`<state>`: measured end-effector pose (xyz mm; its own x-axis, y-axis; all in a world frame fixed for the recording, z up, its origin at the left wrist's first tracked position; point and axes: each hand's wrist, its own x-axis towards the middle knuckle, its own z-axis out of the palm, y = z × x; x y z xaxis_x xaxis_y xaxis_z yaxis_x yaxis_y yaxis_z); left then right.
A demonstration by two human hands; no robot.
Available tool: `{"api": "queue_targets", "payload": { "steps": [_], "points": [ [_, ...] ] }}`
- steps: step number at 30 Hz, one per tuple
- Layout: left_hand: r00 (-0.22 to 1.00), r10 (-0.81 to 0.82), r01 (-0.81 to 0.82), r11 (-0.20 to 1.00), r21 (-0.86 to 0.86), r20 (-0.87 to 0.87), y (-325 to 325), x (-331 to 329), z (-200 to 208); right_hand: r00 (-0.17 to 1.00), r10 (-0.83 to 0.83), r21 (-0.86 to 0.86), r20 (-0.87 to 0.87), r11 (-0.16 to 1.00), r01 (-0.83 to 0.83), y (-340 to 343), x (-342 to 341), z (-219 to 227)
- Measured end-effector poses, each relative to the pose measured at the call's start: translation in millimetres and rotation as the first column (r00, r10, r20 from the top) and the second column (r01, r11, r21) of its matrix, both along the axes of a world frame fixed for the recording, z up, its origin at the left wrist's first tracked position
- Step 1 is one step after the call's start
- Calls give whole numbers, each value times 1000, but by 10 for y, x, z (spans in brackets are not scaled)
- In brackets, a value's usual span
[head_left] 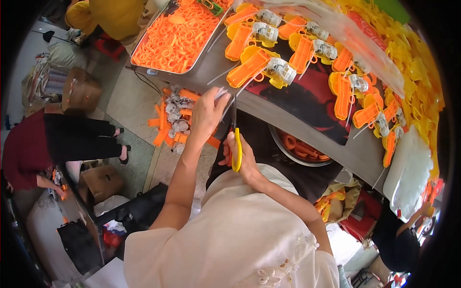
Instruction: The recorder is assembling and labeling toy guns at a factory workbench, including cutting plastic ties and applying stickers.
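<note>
My left hand is raised beside the table edge, its fingertips pinching some thin pale strips. Just right of it, my right hand grips a pair of scissors by its yellow handles. The narrow dark blades point up and away from me, close to the strips; whether they touch is unclear. Ahead, several orange toy guns with yellow shells and clear patterned barrels lie on the table, with thin pale strips sticking out of them.
A metal tray of small orange rings stands at the table's far left. Orange and grey pieces are piled on the floor below. A metal bowl of orange parts sits under the table edge. Yellow parts heap at right. Another person bends at left.
</note>
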<state>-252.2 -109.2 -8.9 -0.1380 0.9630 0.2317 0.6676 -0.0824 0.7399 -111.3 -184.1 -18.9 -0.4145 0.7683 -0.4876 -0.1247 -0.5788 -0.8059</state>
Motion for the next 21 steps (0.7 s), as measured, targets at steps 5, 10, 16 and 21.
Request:
{"api": "queue_targets", "payload": {
  "steps": [5, 10, 16, 21],
  "points": [
    [998, -42, 48, 990, -135, 50, -18, 30, 120, 994, -101, 21, -32, 995, 101, -43, -154, 23],
    [996, -50, 60, 986, -156, 67, -43, 11, 116, 987, -156, 26, -35, 987, 157, -72, -238, 29],
    [995, -56, 58, 998, 21, -84, -75, 58, 48, 998, -58, 38, 31, 998, 57, -18, -165, 35],
    [998, -53, 54, 996, 65, -17, -97, -75, 84, 995, -104, -55, -6, 993, 103, -22, 1, 166]
  ]
}}
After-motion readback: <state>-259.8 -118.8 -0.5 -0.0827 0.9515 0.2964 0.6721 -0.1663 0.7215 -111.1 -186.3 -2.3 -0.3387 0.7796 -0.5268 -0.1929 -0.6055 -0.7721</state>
